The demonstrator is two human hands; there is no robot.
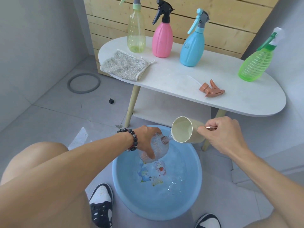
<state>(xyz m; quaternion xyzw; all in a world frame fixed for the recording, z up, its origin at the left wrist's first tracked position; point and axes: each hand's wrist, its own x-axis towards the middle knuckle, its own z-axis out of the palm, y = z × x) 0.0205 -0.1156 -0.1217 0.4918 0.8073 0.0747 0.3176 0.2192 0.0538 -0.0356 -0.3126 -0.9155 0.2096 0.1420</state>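
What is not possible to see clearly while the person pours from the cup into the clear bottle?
- Head view: water level in the clear bottle; the left hand covers much of it.
- Head view: handle of the cup; the right hand grips round most of it.
- Head view: trigger of the yellow spray bottle; top edge cuts it off.
- Head view: small black thing on the floor; too small.
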